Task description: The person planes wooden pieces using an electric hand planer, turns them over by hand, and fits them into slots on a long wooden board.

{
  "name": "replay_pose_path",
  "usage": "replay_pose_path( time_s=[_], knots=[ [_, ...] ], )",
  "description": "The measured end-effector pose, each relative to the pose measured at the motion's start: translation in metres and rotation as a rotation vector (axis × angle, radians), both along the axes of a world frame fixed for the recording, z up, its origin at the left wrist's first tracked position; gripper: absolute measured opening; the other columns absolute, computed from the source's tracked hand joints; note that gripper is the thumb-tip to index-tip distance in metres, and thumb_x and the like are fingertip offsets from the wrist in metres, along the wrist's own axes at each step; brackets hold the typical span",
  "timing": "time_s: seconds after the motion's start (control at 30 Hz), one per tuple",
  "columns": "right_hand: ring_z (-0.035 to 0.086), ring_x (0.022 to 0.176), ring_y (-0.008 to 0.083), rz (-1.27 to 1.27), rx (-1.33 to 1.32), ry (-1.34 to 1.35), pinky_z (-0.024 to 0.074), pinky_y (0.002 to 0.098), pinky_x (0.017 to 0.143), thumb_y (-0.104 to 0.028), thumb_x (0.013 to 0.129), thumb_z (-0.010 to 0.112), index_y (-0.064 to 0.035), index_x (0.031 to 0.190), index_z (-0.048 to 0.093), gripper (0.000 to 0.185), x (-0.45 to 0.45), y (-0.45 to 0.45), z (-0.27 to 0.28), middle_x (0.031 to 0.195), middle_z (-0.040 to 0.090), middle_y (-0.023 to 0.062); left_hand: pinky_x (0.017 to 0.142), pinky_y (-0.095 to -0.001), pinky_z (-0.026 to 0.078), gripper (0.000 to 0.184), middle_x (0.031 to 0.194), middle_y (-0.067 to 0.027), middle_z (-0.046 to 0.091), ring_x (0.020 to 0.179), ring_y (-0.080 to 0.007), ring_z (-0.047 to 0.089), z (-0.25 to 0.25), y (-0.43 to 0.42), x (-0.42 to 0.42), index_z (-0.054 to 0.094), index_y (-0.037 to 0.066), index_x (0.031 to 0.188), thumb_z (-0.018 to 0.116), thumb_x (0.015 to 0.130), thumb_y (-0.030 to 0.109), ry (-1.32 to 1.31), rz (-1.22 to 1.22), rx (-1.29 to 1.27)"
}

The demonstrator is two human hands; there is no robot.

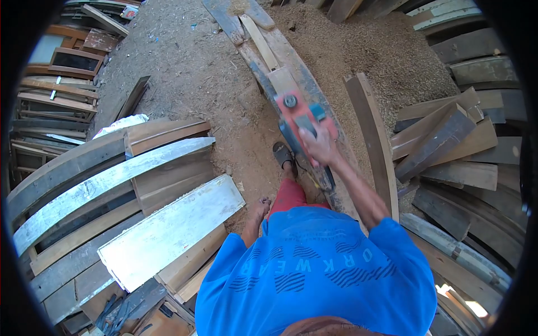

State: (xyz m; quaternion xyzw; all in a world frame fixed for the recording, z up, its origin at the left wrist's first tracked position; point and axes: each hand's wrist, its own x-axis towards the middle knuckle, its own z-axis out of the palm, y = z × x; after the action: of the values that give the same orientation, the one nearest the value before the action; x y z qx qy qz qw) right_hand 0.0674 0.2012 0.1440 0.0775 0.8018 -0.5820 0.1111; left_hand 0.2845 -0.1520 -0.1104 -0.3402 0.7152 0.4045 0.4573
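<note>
My right hand [318,144] is wrapped around the handle of a red electric planer [291,102], slightly blurred. The planer rests over the near end of a pale, narrow wood strip [260,43]. Beneath both lies a long, worn plank bench [305,73] with blue-grey stains. My left hand [261,207] hangs beside my red-clad leg, away from the bench. Its fingers are curled in, and whether anything is inside them is hidden.
Stacked boards and a white panel [174,229] lie at left. On the right, a long upright-edged board [372,140] runs beside the bench, near piled offcuts [437,145]. A heap of wood shavings [364,50] lies behind. My sandalled foot [284,154] stands beside the bench.
</note>
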Motion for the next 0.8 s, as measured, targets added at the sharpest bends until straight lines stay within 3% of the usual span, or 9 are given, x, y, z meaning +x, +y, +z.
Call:
replay_pose_path(
  time_s=[0.1, 0.2, 0.3, 0.37, 0.43, 0.5, 0.63, 0.7, 0.8],
  knots=[
    [0.07, 0.08, 0.0354, -0.061, -0.009, 0.007, 0.0531, 0.0469, 0.073, -0.048, 0.096, 0.059, 0.0011, 0.117, 0.061, 0.054, 0.073, 0.005, -0.004, 0.083, 0.067, 0.0204, 0.061, -0.0307, 0.051, 0.037, 0.092, -0.0029, 0.067, 0.069, -0.0142, 0.06, 0.006, 0.007, 0.002, 0.064, 0.005, 0.13, 0.063, 0.101, 0.028, 0.021, 0.047, 0.032],
    [0.07, 0.083, 0.0403, -0.021, 0.032, -0.123, 0.053, 0.0486, 0.075, -0.051, 0.095, 0.06, 0.002, 0.12, 0.06, 0.059, 0.088, 0.009, -0.01, 0.087, 0.068, 0.0238, 0.068, -0.0303, 0.052, 0.039, 0.099, -0.0046, 0.07, 0.076, -0.0146, 0.063, 0.004, 0.019, 0.006, 0.063, 0.004, 0.134, 0.063, 0.101, 0.026, 0.13, -0.005, 0.028],
    [0.07, 0.084, 0.0409, -0.041, 0.045, -0.108, 0.0533, 0.048, 0.076, -0.053, 0.096, 0.059, 0.003, 0.117, 0.061, 0.06, 0.045, -0.004, -0.013, 0.088, 0.068, 0.0248, 0.077, -0.0297, 0.053, 0.042, 0.108, -0.0064, 0.072, 0.088, -0.0162, 0.066, -0.011, 0.019, 0.005, 0.063, 0.003, 0.137, 0.063, 0.101, 0.025, 0.064, -0.038, 0.075],
    [0.071, 0.085, 0.0404, -0.078, -0.006, -0.068, 0.0532, 0.0478, 0.077, -0.053, 0.097, 0.059, 0.0028, 0.111, 0.064, 0.057, -0.002, -0.016, 0.004, 0.088, 0.069, 0.0247, 0.076, -0.0291, 0.052, 0.038, 0.106, -0.0049, 0.071, 0.086, -0.0151, 0.064, -0.014, 0.023, 0.007, 0.064, 0.003, 0.132, 0.063, 0.101, 0.025, 0.141, 0.037, 0.074],
    [0.061, 0.061, 0.0167, -0.108, -0.016, 0.09, 0.0485, 0.0358, 0.057, -0.048, 0.101, 0.056, -0.0015, 0.1, 0.064, 0.047, -0.052, -0.027, -0.01, 0.071, 0.064, 0.0054, 0.072, -0.0285, 0.051, 0.034, 0.102, -0.0034, 0.07, 0.081, -0.0137, 0.062, -0.017, 0.018, 0.009, 0.066, 0.004, 0.128, 0.063, 0.101, 0.025, 0.198, 0.091, 0.068],
    [0.06, 0.059, 0.0159, -0.082, 0.016, 0.113, 0.0476, 0.035, 0.056, -0.051, 0.101, 0.057, -0.0013, 0.093, 0.065, 0.051, -0.107, -0.031, -0.014, 0.067, 0.062, 0.0044, 0.067, -0.0279, 0.05, 0.031, 0.096, -0.0021, 0.068, 0.074, -0.0117, 0.059, -0.023, 0.01, 0.006, 0.066, 0.004, 0.124, 0.062, 0.102, 0.025, 0.242, 0.118, 0.057],
    [0.057, 0.054, 0.0131, -0.088, -0.005, 0.149, 0.0462, 0.0325, 0.052, -0.053, 0.101, 0.058, -0.0027, 0.085, 0.066, 0.053, -0.2, -0.037, -0.03, 0.063, 0.059, 0.0024, 0.059, -0.027, 0.047, 0.025, 0.088, -0.0001, 0.063, 0.067, -0.01, 0.055, 0.015, -0.005, -0.028, 0.066, 0.007, 0.117, 0.063, 0.102, 0.026, 0.118, 0.215, 0.061],
    [0.057, 0.053, 0.0119, -0.088, -0.055, 0.112, 0.0457, 0.0313, 0.05, -0.051, 0.102, 0.058, -0.0037, 0.084, 0.066, 0.051, -0.203, -0.031, -0.035, 0.062, 0.059, 0.0017, 0.057, -0.0268, 0.046, 0.025, 0.086, 0.0003, 0.062, 0.066, -0.0104, 0.055, 0.017, -0.009, -0.027, 0.067, 0.008, 0.117, 0.063, 0.102, 0.027, 0.181, 0.255, 0.052],
    [0.056, 0.053, 0.0105, -0.069, -0.152, 0.023, 0.0452, 0.0299, 0.049, -0.048, 0.103, 0.057, -0.0046, 0.085, 0.066, 0.048, -0.145, -0.017, 0.009, 0.063, 0.059, 0.0007, 0.053, -0.0262, 0.044, 0.023, 0.084, 0.0014, 0.06, 0.064, -0.01, 0.055, 0.03, -0.009, -0.029, 0.066, 0.009, 0.116, 0.063, 0.101, 0.026, 0.14, 0.312, 0.063]
  ],
)
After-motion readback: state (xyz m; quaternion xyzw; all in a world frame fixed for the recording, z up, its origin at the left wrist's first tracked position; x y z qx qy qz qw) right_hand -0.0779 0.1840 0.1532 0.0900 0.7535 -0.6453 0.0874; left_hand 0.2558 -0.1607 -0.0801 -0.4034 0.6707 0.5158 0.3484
